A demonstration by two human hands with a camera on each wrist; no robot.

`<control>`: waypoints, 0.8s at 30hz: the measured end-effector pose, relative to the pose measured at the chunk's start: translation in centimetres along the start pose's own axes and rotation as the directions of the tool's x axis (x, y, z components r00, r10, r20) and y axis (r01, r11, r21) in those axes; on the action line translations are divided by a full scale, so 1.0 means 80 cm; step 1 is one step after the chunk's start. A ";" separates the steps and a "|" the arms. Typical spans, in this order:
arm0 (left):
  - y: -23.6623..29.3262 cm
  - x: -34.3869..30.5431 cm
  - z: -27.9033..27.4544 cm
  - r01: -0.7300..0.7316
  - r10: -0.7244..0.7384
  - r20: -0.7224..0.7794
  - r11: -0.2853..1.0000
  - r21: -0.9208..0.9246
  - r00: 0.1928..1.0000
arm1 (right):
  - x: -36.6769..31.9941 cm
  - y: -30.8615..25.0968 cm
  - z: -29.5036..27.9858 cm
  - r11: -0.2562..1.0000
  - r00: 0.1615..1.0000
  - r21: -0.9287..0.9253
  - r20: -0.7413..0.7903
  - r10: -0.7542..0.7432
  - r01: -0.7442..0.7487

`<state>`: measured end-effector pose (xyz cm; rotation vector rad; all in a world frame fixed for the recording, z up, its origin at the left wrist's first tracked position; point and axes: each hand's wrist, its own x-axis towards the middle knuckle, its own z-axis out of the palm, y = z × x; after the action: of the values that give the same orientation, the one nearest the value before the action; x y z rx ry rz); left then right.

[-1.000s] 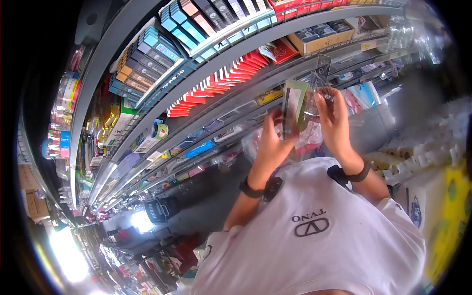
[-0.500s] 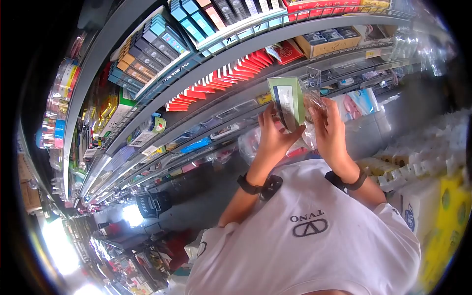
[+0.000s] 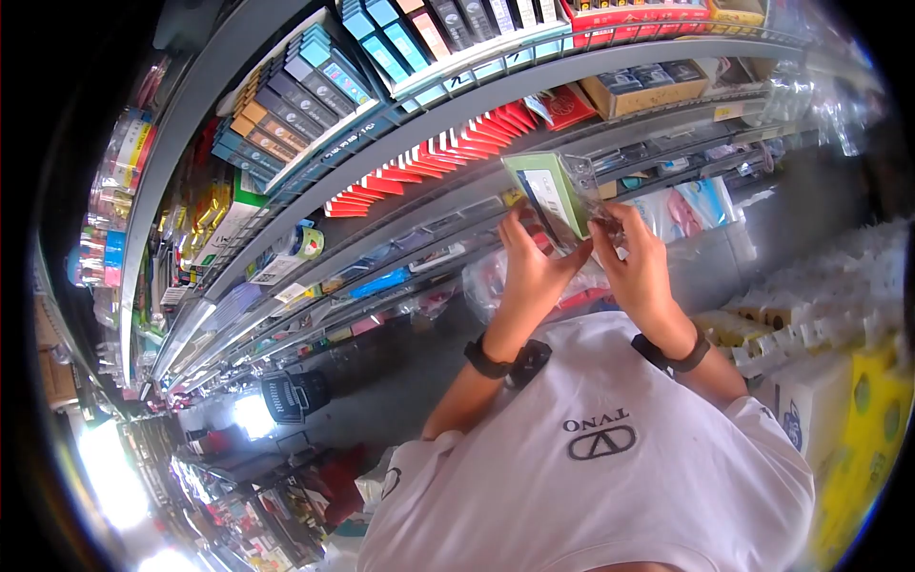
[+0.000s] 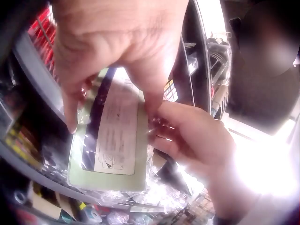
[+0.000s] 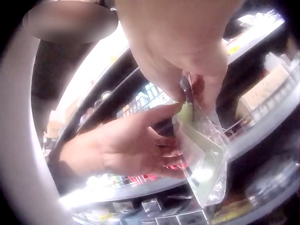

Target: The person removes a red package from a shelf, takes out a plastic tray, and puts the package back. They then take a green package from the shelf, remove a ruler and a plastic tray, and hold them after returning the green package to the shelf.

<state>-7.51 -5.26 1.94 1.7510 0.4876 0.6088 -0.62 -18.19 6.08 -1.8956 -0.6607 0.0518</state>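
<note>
Both hands hold a clear plastic package with a green card (image 3: 572,195) that bears a white label, up in front of the chest. In the left wrist view, the labelled side of the green card (image 4: 117,122) faces the camera, with a dark stripe beside the label. My left hand (image 3: 530,272) grips the package by its edges, thumb on one side and fingers on the other. At its near end, my right hand (image 3: 637,267) pinches the package's edge. In the right wrist view, a small dark part shows between the right fingertips (image 5: 211,89), largely hidden by the hand.
Beyond the hands run curved shelves (image 3: 448,110) with wire rails. They carry dark and teal boxes (image 3: 300,100), red packets (image 3: 443,153) and an open cardboard box (image 3: 643,91). Clear bags hang at the far right. Yellow and white packages (image 3: 858,419) stand beside the right arm.
The package has turned so its labelled side shows more to the head camera, and has shifted slightly left. The right hand has lowered from the clear plastic's upper part to its near end.
</note>
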 end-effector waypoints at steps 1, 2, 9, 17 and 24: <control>0.003 0.000 -0.001 0.010 -0.010 0.004 1.000 -0.011 1.000 | 0.000 -0.001 -0.001 1.000 1.000 -0.016 0.012 -0.010 0.010; 0.005 0.001 -0.002 0.015 -0.015 0.004 1.000 -0.001 1.000 | 0.000 -0.001 -0.002 0.999 1.000 -0.033 0.024 -0.019 0.020; 0.001 0.001 -0.003 0.026 -0.028 0.024 0.996 0.091 0.999 | 0.006 0.009 -0.002 0.999 0.998 -0.051 0.069 0.001 0.002; -0.005 -0.002 -0.003 0.018 -0.026 0.058 0.991 0.134 0.998 | 0.014 0.023 -0.009 0.992 0.994 -0.120 0.111 -0.024 0.038; -0.003 -0.002 -0.003 0.017 -0.027 0.084 0.992 0.122 0.996 | 0.010 0.020 -0.007 0.987 0.995 -0.160 0.097 0.030 -0.014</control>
<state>-7.76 -5.14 1.73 1.8762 0.4923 0.4946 0.93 -18.68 5.12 -2.0643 -0.7291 0.1113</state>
